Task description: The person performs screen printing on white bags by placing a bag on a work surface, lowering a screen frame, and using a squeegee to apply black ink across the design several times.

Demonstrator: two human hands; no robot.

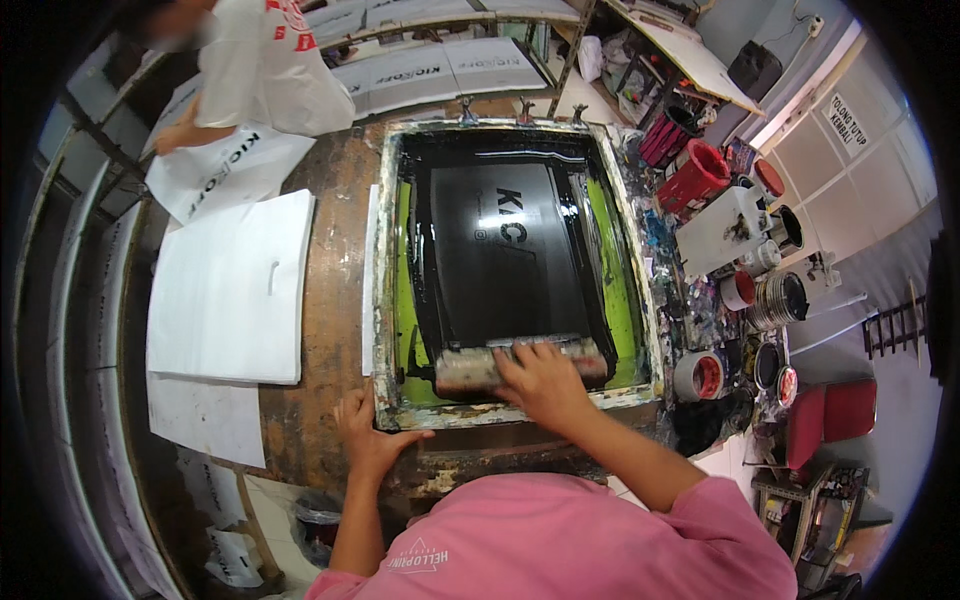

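Note:
My right hand [545, 385] is closed on a paint-stained squeegee [470, 372], its fingers over the top edge. The squeegee lies across the near end of a screen printing frame [650, 345]. Glossy black ink [500, 300] covers most of the mesh, with green mesh [622, 320] bare along both sides. Pale lettering and a small icon show through the dark middle. At the frame's near left corner, my left hand [370, 435] rests with its thumb stretched out and fingers apart, apparently touching the corner. Whatever lies under the screen is mostly hidden; a white edge [370, 290] shows at its left.
A stack of white sheets [230, 290] lies left of the frame. Beyond it, another person [265, 75] holds a printed white sheet [235, 170]. Ink tubs [693, 178] and cans [778, 300] crowd the right side. Racks with printed sheets [430, 75] stand behind.

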